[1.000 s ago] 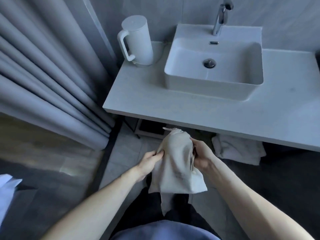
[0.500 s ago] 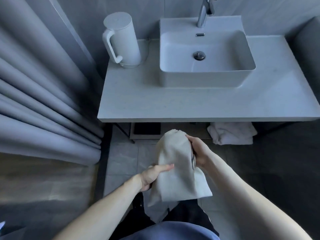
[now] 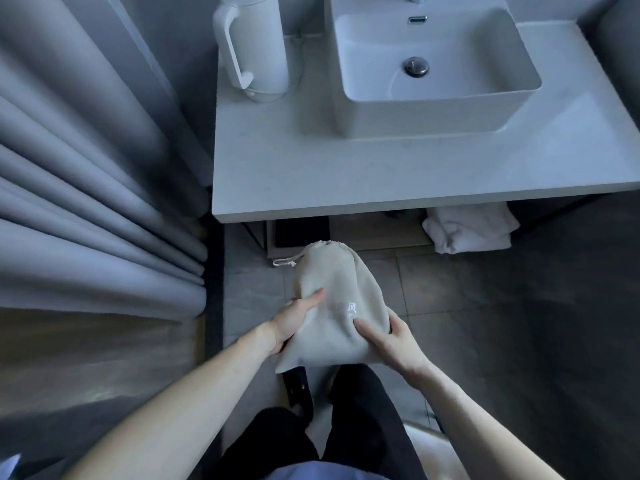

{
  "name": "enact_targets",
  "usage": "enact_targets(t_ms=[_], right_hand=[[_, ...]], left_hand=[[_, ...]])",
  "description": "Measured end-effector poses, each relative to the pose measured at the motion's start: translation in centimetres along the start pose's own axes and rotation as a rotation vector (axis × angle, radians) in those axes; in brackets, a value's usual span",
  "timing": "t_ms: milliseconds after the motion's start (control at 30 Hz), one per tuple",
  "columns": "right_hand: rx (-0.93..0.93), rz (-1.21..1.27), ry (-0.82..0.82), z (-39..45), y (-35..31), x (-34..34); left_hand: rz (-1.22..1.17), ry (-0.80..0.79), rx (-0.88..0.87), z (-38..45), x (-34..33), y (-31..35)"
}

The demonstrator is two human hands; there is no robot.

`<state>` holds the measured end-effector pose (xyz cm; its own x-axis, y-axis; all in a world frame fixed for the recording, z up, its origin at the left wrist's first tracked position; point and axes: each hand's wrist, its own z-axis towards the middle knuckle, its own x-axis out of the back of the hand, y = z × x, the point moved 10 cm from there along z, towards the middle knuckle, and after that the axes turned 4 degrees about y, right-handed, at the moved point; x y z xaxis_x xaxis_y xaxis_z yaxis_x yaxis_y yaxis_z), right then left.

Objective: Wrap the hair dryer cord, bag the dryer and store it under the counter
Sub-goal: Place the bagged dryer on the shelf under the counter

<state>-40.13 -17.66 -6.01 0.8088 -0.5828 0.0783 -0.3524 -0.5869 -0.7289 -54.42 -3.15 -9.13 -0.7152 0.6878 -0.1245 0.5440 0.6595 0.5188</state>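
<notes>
A beige drawstring bag bulges with something inside; the dryer itself is hidden by the cloth. Its gathered mouth and cord knot point toward the counter. My left hand grips the bag's left side, thumb on top. My right hand holds the bag's lower right corner. The bag hangs over the floor tiles, just in front of the white counter's front edge.
A white basin and a white kettle stand on the counter. Under the counter lie a folded white towel and a low shelf with a dark item. Grey curtains hang at left.
The view has tipped down and closer to the counter. My right hand slid from the bag's upper right side to its lower corner, and the bag now lies flatter with its mouth forward.
</notes>
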Motion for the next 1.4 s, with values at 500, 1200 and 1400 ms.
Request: enact_targets(t_ms=[500, 1200, 1400], right_hand=[[0.158, 0.026, 0.22, 17.2, 10.4, 0.1], [0.581, -0.161, 0.213, 51.1, 13.9, -9.6], [0.588, -0.177, 0.18, 58.8, 10.9, -12.1]], left_hand=[[0.282, 0.311, -0.34, 16.3, 2.7, -2.4], [0.404, 0.487, -0.836, 48.2, 15.9, 0.2], [0.518, 0.527, -0.846, 53.7, 18.4, 5.9]])
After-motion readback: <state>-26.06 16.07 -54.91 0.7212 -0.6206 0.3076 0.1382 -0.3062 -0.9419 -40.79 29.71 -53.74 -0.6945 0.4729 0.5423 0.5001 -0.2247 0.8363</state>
